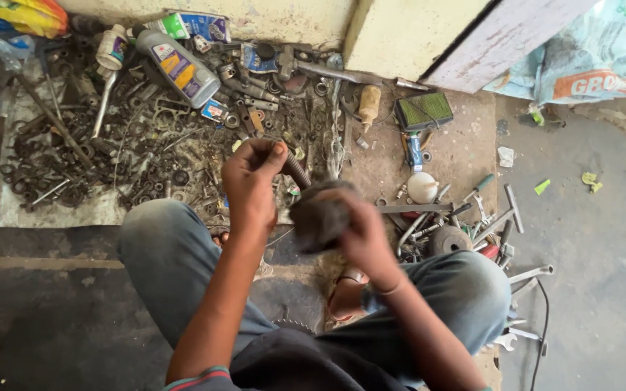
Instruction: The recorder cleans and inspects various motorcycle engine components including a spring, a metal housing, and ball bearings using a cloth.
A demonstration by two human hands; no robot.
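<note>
My left hand (249, 179) is closed around the upper end of a dark ribbed metal rod (297, 171) that slants down to the right. My right hand (356, 230) grips a dirty grey rag (318, 215) wrapped around the rod's lower end. Both hands are raised between my knees, which are in blue jeans (164, 253). The rod's lower end is hidden inside the rag.
A heap of greasy nuts, washers and bolts (110, 156) lies on a sheet at the left. A grey oil bottle (177, 66) and small containers lie beyond it. Wrenches and spanners (498, 224) lie at the right, with a white cup (422, 187) and a green filter (424, 110).
</note>
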